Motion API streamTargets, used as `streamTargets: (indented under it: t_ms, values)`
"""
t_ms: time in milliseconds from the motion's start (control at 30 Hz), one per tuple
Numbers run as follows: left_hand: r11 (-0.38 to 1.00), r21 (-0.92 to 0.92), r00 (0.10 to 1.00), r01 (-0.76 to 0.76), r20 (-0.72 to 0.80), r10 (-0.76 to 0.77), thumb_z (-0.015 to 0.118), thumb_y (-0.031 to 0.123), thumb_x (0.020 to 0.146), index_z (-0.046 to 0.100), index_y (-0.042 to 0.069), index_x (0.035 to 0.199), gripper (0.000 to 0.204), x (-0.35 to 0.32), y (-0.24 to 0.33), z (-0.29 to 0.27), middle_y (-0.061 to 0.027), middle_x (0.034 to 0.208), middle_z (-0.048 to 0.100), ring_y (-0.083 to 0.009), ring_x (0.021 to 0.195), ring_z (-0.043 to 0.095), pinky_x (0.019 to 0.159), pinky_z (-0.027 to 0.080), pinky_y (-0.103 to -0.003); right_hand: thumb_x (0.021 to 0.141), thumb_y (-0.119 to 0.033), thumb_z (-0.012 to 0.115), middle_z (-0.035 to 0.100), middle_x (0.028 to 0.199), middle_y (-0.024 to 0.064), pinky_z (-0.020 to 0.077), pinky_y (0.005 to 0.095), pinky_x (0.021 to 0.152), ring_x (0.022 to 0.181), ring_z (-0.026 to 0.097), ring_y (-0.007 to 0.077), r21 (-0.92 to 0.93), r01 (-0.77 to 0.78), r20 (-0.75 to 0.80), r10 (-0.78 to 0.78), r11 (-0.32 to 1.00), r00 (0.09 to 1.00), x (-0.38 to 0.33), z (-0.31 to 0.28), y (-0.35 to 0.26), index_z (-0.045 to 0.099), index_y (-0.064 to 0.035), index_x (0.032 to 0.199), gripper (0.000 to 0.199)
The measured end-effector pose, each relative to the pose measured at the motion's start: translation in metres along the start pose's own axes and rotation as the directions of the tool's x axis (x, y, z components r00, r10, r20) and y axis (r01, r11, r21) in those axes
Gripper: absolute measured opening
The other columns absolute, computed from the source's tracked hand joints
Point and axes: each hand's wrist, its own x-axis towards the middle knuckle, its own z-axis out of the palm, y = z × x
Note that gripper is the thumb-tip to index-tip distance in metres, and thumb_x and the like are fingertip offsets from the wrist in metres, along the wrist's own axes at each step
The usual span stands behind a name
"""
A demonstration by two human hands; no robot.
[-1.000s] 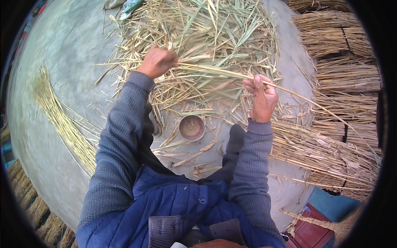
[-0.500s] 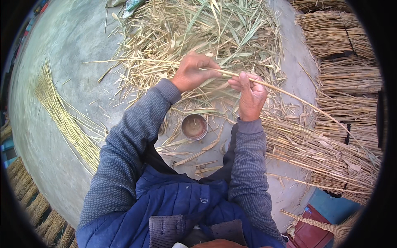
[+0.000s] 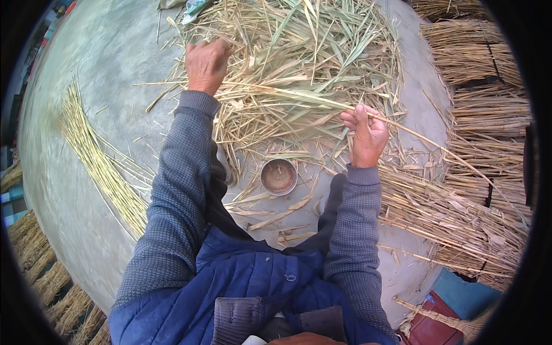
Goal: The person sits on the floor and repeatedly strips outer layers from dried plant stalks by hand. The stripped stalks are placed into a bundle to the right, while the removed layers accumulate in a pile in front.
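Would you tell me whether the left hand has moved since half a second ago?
Yes. The left hand has swung out to the left and farther from the small round bowl, away from the right hand.

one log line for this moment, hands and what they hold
left hand: closed on reed leaves, over straw pile | right hand: pinching long reed stalk | metal bowl: on ground between arms

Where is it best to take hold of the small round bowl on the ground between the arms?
Probably by the rim of the small round bowl, from straight above. It stands upright and open on the ground, with loose straw close around its sides, so only the rim is free for fingers.
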Motion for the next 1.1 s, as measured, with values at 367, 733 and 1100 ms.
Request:
streamTargets:
  t_ms: [367, 733, 1100]
  values:
    - [0.83, -0.496, 0.834, -0.256, 0.321, 0.449, 0.072, 0.032, 0.086, 0.07, 0.011, 0.088, 0.021, -0.012, 0.077, 0.023, -0.0057, 0.078, 0.066, -0.025, 0.078, 0.062, 0.079, 0.041, -0.038, 0.095, -0.021, 0.07, 0.072, 0.094, 0.0155, 0.0585, 0.0267, 0.071, 0.079, 0.072, 0.0198, 0.056, 0.033, 0.098, -0.038, 0.998, 0.994, -0.001, 0.009, 0.0, 0.06, 0.0035, 0.109, 0.029]
    - [0.944, -0.042, 0.863, -0.327, 0.395, 0.316, 0.074, 0.022, 0.08, 0.065, 0.012, 0.08, 0.014, -0.019, 0.037, 0.049, -0.0063, 0.07, 0.066, -0.0269, 0.073, 0.065, 0.076, 0.043, -0.041, 0.096, -0.021, 0.068, 0.071, 0.093, 0.014, 0.0582, 0.0262, 0.071, 0.081, 0.072, 0.0202, 0.083, 0.083, 0.013, -0.084, 0.993, 0.996, 0.013, -0.022, -0.019, 0.06, 0.0043, 0.109, 0.029]
    - [0.652, -0.757, 0.92, -0.033, 0.233, 0.316, 0.079, 0.025, 0.082, 0.073, 0.004, 0.083, 0.023, -0.005, 0.112, 0.003, -0.0083, 0.071, 0.07, -0.0227, 0.064, 0.066, 0.058, 0.049, -0.035, 0.098, -0.02, 0.067, 0.07, 0.092, 0.0128, 0.0586, 0.0261, 0.071, 0.084, 0.072, 0.0195, 0.089, 0.009, 0.061, -0.014, 0.996, 0.998, 0.007, -0.006, -0.015, 0.06, 0.0037, 0.11, 0.028]
